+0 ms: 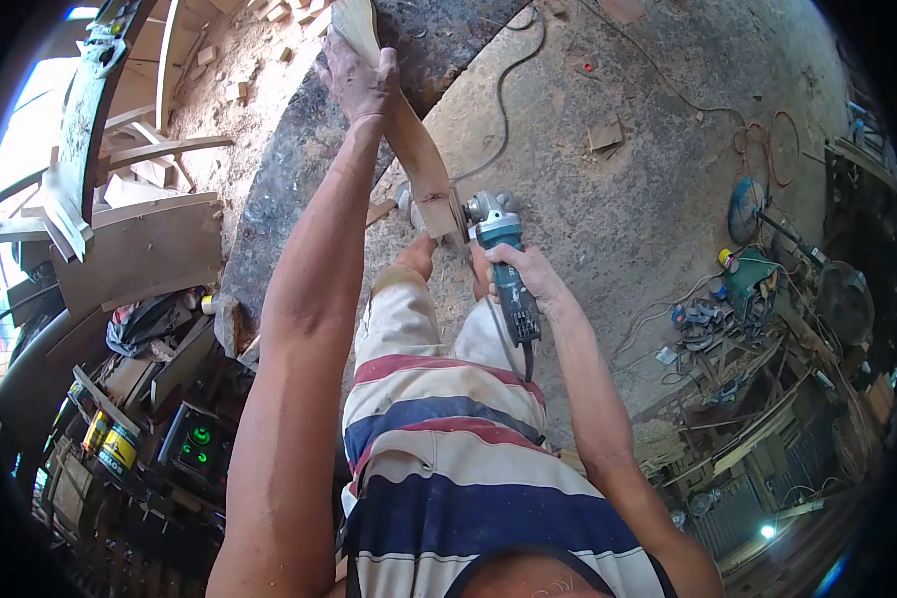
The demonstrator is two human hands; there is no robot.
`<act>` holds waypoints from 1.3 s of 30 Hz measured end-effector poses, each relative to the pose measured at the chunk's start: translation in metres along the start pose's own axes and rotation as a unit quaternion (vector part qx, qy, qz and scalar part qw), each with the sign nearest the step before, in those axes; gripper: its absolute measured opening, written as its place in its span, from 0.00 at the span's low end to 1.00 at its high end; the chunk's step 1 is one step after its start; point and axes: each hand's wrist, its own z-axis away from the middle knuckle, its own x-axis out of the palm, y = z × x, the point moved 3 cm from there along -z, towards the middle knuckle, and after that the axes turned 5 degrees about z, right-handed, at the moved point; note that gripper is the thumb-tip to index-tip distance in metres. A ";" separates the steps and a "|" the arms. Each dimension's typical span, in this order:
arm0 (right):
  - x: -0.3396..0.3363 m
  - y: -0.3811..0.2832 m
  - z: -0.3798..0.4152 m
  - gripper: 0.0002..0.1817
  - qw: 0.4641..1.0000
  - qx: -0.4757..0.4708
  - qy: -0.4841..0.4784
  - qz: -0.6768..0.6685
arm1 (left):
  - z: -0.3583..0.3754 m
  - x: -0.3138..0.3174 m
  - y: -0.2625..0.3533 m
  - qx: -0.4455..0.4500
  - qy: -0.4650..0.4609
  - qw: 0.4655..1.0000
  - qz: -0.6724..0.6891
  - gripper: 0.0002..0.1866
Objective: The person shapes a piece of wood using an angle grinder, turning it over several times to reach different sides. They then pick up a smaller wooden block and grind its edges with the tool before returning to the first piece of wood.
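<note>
My left hand (357,80) holds a long curved piece of wood (417,149) from above, thumb and fingers over its sides. The wood extends from the top of the view down toward my legs, with a pale cut end nearest me. My right hand (526,271) is closed around the body of a teal angle grinder (515,299). The grinder's disc (458,213) appears edge-on, right beside the near end of the wood. Its cord hangs down past my shorts.
A dark, stained work surface (294,164) lies under the wood's far part. Curved wooden parts (140,244) are stacked at left, near a speaker with green lights (197,447). A cable (506,110) crosses the concrete floor. Tools and scraps (713,324) heap at right, below a standing fan (747,209).
</note>
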 end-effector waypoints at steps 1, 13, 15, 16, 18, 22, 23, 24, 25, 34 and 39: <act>-0.002 0.003 0.000 0.21 1.000 0.005 -0.005 0.003 | 0.000 0.000 -0.001 0.000 -0.001 1.000 -0.003 0.56; -0.046 0.013 -0.010 0.21 0.992 0.007 -0.014 0.125 | 0.000 -0.003 -0.004 -0.010 -0.025 1.000 -0.014 0.55; -0.043 0.015 -0.009 0.21 0.997 0.005 -0.017 0.075 | -0.003 0.001 -0.014 0.019 -0.027 0.999 -0.007 0.57; -0.038 0.016 -0.017 0.22 0.999 0.002 -0.001 0.032 | -0.002 0.000 -0.011 0.001 -0.036 0.999 -0.002 0.57; -0.025 0.003 -0.026 0.20 1.000 -0.028 -0.001 0.002 | -0.004 0.002 -0.017 -0.003 -0.031 0.999 -0.022 0.58; -0.004 -0.010 -0.051 0.23 0.997 -0.070 -0.010 -0.028 | -0.007 0.000 -0.016 -0.013 -0.038 0.999 -0.021 0.58; -0.004 -0.008 -0.052 0.24 0.997 -0.066 -0.011 -0.031 | -0.007 -0.005 -0.006 -0.026 -0.053 0.998 -0.010 0.58; -0.003 -0.005 -0.051 0.25 0.998 -0.061 -0.012 -0.033 | -0.005 -0.008 -0.002 -0.041 -0.068 0.997 0.001 0.58; -0.002 -0.003 -0.050 0.26 0.998 -0.055 -0.012 -0.033 | -0.004 -0.010 0.002 -0.058 -0.082 0.995 0.012 0.59; -0.019 0.034 -0.035 0.21 0.999 -0.028 -0.016 0.017 | -0.006 -0.006 -0.004 -0.018 -0.038 0.998 -0.041 0.57; -0.043 0.027 -0.024 0.22 0.994 -0.033 0.004 0.100 | -0.004 -0.006 -0.008 -0.026 -0.050 0.998 -0.002 0.55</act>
